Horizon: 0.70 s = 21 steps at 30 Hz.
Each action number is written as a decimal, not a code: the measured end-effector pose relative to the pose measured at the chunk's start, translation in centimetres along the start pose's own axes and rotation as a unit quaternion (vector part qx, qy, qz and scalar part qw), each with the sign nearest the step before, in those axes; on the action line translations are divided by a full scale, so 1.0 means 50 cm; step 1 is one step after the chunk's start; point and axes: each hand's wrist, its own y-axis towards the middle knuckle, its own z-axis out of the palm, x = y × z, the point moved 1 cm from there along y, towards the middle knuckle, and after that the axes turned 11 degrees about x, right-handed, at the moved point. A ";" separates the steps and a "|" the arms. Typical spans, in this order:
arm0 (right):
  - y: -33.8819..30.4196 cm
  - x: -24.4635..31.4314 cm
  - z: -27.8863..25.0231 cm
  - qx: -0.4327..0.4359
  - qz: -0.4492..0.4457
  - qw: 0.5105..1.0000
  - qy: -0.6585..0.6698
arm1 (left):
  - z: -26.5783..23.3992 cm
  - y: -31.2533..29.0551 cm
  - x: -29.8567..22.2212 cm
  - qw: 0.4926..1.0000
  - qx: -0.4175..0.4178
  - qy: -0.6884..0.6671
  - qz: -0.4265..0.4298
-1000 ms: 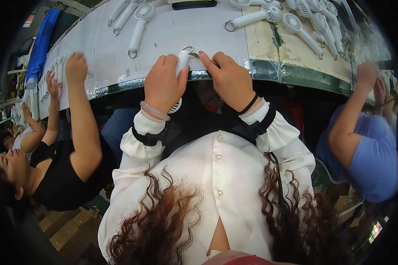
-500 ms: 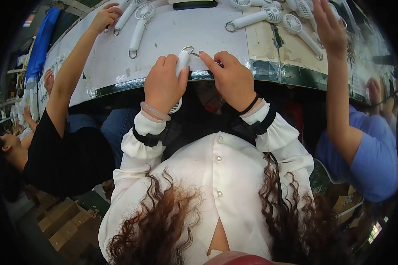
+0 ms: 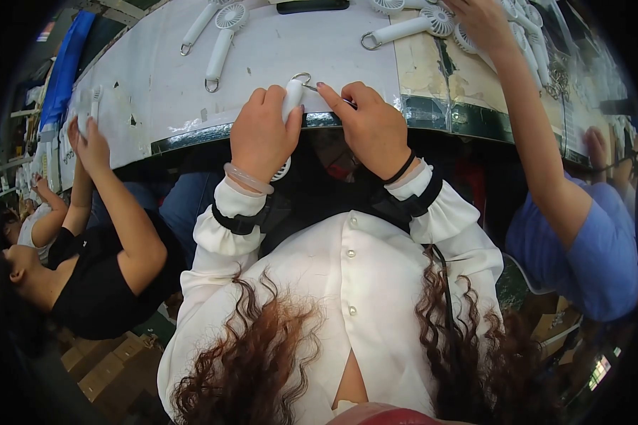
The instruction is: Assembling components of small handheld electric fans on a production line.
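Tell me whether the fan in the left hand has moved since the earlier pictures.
No: held by the left hand, the white fan shows no clear shift either way against the table edge.

A hand could pass over the white tabletop (image 3: 298, 53) from the handheld fan (image 3: 292, 103) toward the flat black object (image 3: 312, 7) at the far side, between two loose fans (image 3: 220, 57) on the left and a crosswise fan (image 3: 402, 30) on the right. Another open stretch lies left of the left hand (image 3: 262, 134), as far as a co-worker's hands (image 3: 93, 145), while the thin tool (image 3: 310, 87) bridges the gap to the right hand (image 3: 376, 131). At right, another co-worker's forearm (image 3: 521, 106) bars the way to the clustered fans (image 3: 534, 39).
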 end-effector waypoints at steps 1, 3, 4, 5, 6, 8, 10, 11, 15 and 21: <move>-0.001 0.000 0.000 0.002 0.000 1.000 -0.003 | 0.000 0.000 -0.001 1.000 0.001 0.003 0.000; -0.001 0.000 0.001 0.003 0.000 1.000 -0.006 | 0.000 0.000 -0.001 1.000 0.000 0.005 0.001; -0.001 0.000 0.001 0.000 -0.002 1.000 -0.005 | -0.001 0.000 -0.001 1.000 -0.001 0.007 0.001; 0.000 0.000 0.001 -0.004 -0.005 1.000 -0.004 | -0.001 0.000 -0.001 1.000 -0.003 0.009 0.001; 0.000 0.000 0.002 -0.008 -0.007 1.000 -0.003 | -0.001 0.000 -0.003 1.000 -0.002 0.009 0.001; -0.002 -0.001 0.004 -0.009 -0.006 1.000 0.000 | -0.002 0.001 -0.010 1.000 -0.001 0.022 -0.003; -0.002 -0.003 0.004 -0.012 -0.004 1.000 0.006 | -0.002 0.001 -0.012 1.000 -0.001 0.028 -0.006; -0.002 -0.002 0.004 -0.011 -0.004 1.000 0.007 | -0.001 0.000 -0.012 0.999 -0.002 0.032 -0.006; -0.002 0.001 0.001 -0.006 0.000 1.000 0.010 | 0.000 0.001 -0.016 0.999 -0.001 0.045 -0.007; -0.003 0.005 0.007 -0.004 -0.003 1.000 0.006 | 0.001 0.002 -0.018 0.999 0.001 0.052 -0.004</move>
